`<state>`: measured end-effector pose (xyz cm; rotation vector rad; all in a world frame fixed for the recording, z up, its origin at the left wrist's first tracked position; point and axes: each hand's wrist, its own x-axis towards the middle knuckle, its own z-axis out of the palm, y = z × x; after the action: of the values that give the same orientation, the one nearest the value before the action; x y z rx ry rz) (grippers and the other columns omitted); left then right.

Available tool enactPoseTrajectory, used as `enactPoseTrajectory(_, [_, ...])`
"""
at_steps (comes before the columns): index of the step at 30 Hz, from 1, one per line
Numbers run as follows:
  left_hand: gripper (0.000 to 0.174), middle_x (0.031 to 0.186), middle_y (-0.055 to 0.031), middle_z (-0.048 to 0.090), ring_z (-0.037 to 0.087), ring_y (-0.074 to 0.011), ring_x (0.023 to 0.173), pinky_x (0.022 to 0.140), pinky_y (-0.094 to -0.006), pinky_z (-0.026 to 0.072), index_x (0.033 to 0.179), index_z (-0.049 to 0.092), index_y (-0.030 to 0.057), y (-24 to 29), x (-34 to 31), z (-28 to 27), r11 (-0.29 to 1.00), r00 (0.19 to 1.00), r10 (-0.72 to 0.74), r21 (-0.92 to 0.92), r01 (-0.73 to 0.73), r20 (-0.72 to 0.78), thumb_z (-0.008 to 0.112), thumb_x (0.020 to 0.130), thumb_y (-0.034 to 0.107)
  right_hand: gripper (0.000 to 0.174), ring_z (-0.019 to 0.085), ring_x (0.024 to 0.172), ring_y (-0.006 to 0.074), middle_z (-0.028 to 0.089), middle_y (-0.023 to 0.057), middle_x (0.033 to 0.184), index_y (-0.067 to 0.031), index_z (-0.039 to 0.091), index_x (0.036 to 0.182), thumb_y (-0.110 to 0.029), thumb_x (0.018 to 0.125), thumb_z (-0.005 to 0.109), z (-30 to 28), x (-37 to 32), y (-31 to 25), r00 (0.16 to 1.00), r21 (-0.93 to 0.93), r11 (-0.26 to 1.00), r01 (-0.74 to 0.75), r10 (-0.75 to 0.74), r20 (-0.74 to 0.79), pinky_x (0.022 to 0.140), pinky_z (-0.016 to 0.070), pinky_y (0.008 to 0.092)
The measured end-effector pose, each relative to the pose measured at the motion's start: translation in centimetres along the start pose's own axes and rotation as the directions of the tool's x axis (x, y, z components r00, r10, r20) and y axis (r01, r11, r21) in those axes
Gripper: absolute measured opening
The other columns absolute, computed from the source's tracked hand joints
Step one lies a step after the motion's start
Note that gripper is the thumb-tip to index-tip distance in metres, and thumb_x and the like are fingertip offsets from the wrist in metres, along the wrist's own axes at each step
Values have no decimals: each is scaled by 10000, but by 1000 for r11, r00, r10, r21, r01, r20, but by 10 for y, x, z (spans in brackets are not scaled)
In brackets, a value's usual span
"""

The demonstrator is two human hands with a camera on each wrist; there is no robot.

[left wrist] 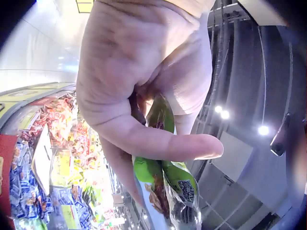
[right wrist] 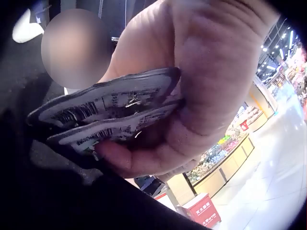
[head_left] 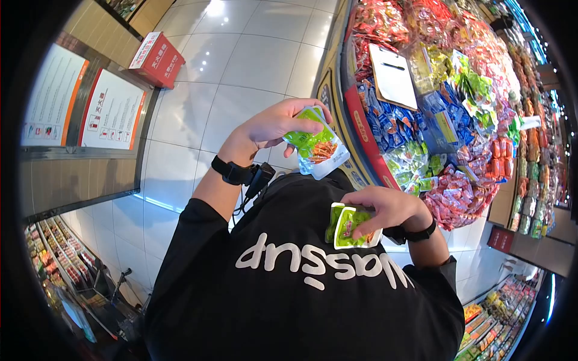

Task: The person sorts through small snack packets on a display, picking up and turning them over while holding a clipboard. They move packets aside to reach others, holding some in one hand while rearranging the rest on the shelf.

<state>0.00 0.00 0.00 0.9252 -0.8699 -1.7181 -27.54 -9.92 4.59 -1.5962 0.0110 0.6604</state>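
My left hand [head_left: 280, 125] pinches green-and-clear snack packets [head_left: 322, 150], thumb across the front, beside the display's edge. In the left wrist view, at least two packets [left wrist: 154, 179] hang from the curled fingers of that hand [left wrist: 129, 81]. My right hand [head_left: 391, 207] grips two green packets with white edges [head_left: 345, 228], one overlapping the other, in front of the black shirt. The right wrist view shows the packets' backs [right wrist: 103, 103] with barcodes, held between the thumb and fingers of that hand [right wrist: 206, 72].
A display bin of wrapped snacks [head_left: 436, 114] curves along the right, with a clipboard and pen [head_left: 394, 78] lying on top. A red box [head_left: 159, 60] stands on the tiled floor at upper left, near wall notices [head_left: 111, 108]. Shelves [head_left: 506, 307] stand at lower right.
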Motion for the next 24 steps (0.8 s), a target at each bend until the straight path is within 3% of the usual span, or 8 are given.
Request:
enactPoseTrajectory(3, [348,980,-80,656,655,-88,711,387,-206,497,1157,568,24,3,15,9,995,997,-74,69,71,39,700,894,210,544,661,878,98,709,52,980,-13,554,1235,-158,792,834,16,-15,10,980,96,986,134,-118,-161,760,533,263])
enactPoseTrajectory(5, [350,973,-77,655,655,-89,709,392,-210,505,1151,569,21,-1,38,18,991,991,-89,106,78,102,705,890,212,528,654,876,93,703,41,990,-6,568,1207,-136,776,844,24,-37,17,937,157,982,104,-43,-348,762,532,266])
enactPoseTrajectory(6, [349,965,-69,644,651,-87,695,395,-207,512,1153,564,28,-2,48,24,988,987,-105,130,89,124,704,889,208,476,652,869,102,692,45,1018,-4,582,1173,-105,781,833,30,-44,17,861,331,927,175,20,-509,768,535,276])
enactPoseTrajectory(7, [349,957,-61,634,646,-85,682,398,-204,519,1156,558,34,-3,56,30,983,982,-125,155,103,143,703,889,204,446,654,910,115,682,65,1045,-7,572,1189,-66,807,795,30,-48,25,748,272,917,290,-40,-662,792,538,277])
enactPoseTrajectory(11, [357,984,-64,627,650,-97,697,418,-223,536,1164,554,45,-8,87,57,950,963,-196,280,138,187,703,892,222,403,646,981,120,671,80,1098,14,542,1226,-15,860,709,29,-56,44,432,404,680,613,140,-891,827,538,280])
enactPoseTrajectory(17, [353,1054,-83,632,677,-137,824,457,-254,552,1192,547,40,-30,128,80,923,949,-289,299,243,122,631,946,278,366,648,952,112,674,59,1092,10,561,1210,-15,874,705,30,-57,71,299,376,764,524,248,-921,840,533,285])
enactPoseTrajectory(19, [346,1083,-86,631,674,-154,895,526,-281,581,1206,546,39,-34,134,86,937,941,-322,174,302,103,585,971,290,343,647,943,106,679,58,1076,12,574,1194,-6,875,700,32,-65,86,220,301,812,501,217,-951,840,529,279])
enactPoseTrajectory(24, [324,1160,-92,626,657,-204,1001,712,-358,617,1252,541,42,-58,154,93,962,962,-272,-23,273,17,491,1019,261,320,677,880,136,684,88,1065,17,568,1189,-14,892,682,41,-110,116,63,287,662,693,341,-938,757,566,295])
